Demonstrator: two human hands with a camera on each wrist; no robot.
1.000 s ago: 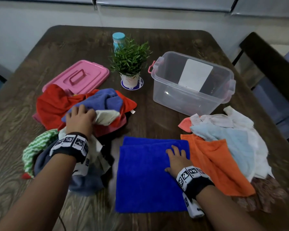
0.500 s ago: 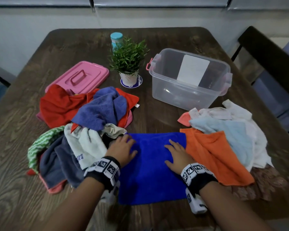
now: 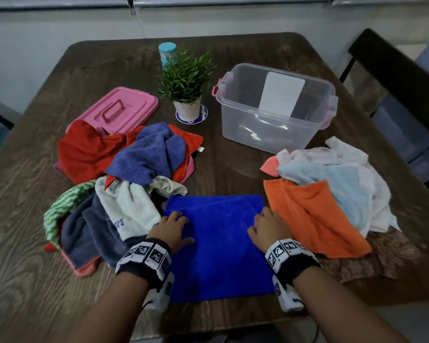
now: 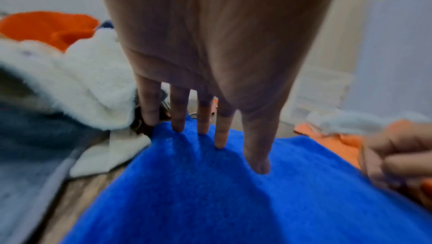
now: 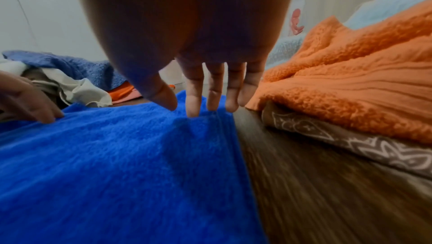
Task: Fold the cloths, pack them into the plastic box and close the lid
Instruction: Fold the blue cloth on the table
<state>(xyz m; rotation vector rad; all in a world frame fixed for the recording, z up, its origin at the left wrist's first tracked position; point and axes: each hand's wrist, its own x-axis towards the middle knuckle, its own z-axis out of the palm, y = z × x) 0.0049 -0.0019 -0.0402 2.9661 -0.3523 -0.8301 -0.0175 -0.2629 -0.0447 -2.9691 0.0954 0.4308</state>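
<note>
While the fingers (image 4: pixel 178 111) of the left hand (image 3: pixel 170 229) lie straight and spread on the left edge of the blue cloth (image 3: pixel 221 246), the right hand (image 3: pixel 268 227) presses its straight fingers (image 5: pixel 194 96) on the right edge; neither holds anything. The blue cloth lies flat on the counter (image 3: pixel 233 164) between 2 piles: the mixed pile (image 3: pixel 114 189) touching its left side and the orange cloth (image 3: pixel 310 214) just beside it on the right. Farther back stands the plastic box (image 3: pixel 275 110), open, with the pink lid (image 3: pixel 114 111) well apart at the left.
</note>
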